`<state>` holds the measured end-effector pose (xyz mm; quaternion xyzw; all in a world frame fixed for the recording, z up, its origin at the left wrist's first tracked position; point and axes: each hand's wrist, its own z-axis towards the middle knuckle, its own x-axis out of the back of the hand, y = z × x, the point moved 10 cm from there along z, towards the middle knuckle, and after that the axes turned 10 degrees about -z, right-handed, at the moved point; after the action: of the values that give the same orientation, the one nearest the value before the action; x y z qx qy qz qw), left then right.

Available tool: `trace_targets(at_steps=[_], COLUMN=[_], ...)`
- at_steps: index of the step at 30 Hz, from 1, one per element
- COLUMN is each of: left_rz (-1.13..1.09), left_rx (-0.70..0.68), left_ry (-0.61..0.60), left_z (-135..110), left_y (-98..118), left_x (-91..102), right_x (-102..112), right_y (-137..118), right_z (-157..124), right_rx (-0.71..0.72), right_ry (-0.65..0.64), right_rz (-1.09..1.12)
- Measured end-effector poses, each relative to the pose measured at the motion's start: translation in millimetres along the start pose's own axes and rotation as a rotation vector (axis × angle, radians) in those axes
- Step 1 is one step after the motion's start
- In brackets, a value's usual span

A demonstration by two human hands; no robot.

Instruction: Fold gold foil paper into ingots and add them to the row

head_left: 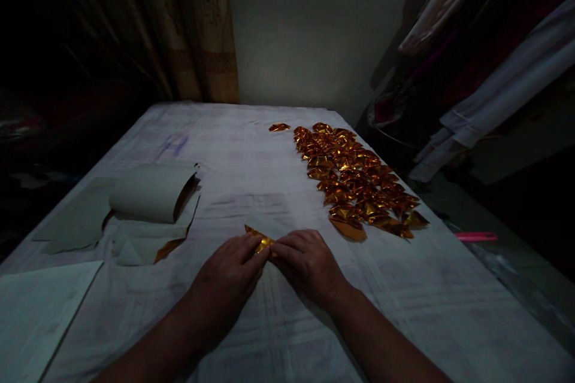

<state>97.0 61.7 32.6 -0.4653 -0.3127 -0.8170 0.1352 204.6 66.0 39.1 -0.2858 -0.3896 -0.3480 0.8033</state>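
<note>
On the counter [314,323], our left hand [227,278] and right hand [308,263] pinch a gold foil [259,242], fingers closed on it. Pressing unevenly could skew or tear the crease; a stray sleeve might scatter the pile [359,182].

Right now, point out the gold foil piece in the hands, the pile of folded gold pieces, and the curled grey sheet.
gold foil piece [257,237], head view, exposed tip above the fingers.
pile of folded gold pieces [354,179], head view, pile's middle.
curled grey sheet [150,191], head view, rolled top surface.
</note>
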Motion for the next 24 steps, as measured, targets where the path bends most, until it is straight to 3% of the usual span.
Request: trace_targets(at_steps=[4, 11, 19, 24], left_rz=[0.034, 0.05, -0.009, -0.003], left_rx=[0.027, 0.043, 0.066, 0.044], left_ry=[-0.044, -0.082, -0.077, -0.071], left_z=[-1.8, -4.4, -2.6, -0.5], left_y=[-4.0, -6.0, -6.1, -3.3], left_x=[-3.9, -8.0, -4.6, -3.2], right_x=[-3.0, -10.8, -6.8, -8.1], right_y=[3.5, 19.9, 20.5, 27.0], right_z=[-2.3, -2.5, -4.1, -4.1], right_rx=[-0.009, -0.175, -0.098, -0.158], right_ry=[-0.034, -0.095, -0.122, -0.096], right_rz=[0.047, 0.055, 0.05, 0.019])
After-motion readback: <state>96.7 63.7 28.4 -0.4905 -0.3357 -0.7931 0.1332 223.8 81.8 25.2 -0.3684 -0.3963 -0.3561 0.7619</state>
